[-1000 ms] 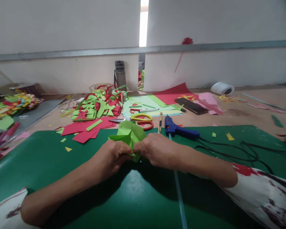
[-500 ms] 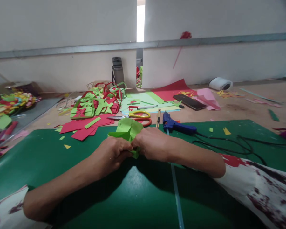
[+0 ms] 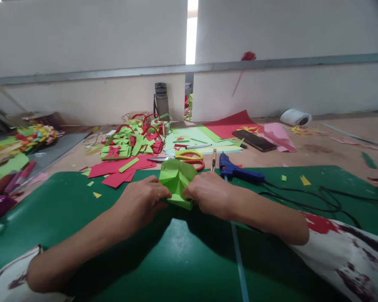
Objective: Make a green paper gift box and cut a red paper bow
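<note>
Apparently finished, small red-and-green paper bags with handles lie heaped at left. The left hand, thumb and fingers pinched together, holds the left side of a lime-green paper piece above the green mat; it is creased but only part-shaped, no handle showing. The right hand pinches its right side. Farther right lies a blue glue gun. No brand or writing is legible.

No readable text in view
can't make out any lettering on the grey cylindrical bottle, the blue plastic glue gun or the dark flat rectangular phone; too small and blurry tbh
</note>
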`<state>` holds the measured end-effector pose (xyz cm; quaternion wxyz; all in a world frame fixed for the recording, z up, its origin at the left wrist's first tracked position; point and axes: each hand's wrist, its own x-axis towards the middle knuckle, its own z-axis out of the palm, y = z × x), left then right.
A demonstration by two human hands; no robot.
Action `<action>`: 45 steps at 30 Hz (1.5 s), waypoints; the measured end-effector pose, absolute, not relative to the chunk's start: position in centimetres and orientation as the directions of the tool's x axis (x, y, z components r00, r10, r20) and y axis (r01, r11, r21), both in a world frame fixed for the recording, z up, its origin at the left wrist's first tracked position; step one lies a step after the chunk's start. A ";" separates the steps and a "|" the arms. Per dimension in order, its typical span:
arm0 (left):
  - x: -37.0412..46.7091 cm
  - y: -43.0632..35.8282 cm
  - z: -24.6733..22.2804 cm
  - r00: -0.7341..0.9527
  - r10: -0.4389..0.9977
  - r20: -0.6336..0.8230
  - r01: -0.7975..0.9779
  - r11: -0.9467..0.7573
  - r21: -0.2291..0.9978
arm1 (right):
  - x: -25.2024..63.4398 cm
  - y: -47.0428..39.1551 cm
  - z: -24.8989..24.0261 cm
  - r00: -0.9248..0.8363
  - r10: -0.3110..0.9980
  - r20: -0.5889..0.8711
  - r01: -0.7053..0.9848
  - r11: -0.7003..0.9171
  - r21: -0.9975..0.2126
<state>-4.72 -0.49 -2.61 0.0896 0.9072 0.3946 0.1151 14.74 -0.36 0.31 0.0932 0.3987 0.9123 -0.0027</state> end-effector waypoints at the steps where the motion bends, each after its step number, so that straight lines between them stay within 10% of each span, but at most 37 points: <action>1: -4.9 -0.5 -2.6 0.669 0.729 0.147 0.694 -0.683 0.229 | 14.9 -0.4 0.3 -0.664 0.727 -0.171 0.727 0.682 0.080; 15: -6.5 0.0 -3.8 0.524 0.578 0.626 0.550 -0.791 0.270 | 16.1 -0.5 -1.7 -0.604 0.792 -0.082 0.794 0.590 -0.148; 26: -7.6 0.1 -3.3 0.291 0.955 0.056 0.457 -0.190 0.869 | 17.1 -0.4 -2.9 -0.642 0.765 0.056 0.701 0.614 -0.362; 45: -7.4 0.5 -3.8 0.108 0.994 -0.036 0.306 0.002 0.952 | 17.7 -1.2 -2.9 -0.627 0.770 0.120 0.639 0.595 -0.488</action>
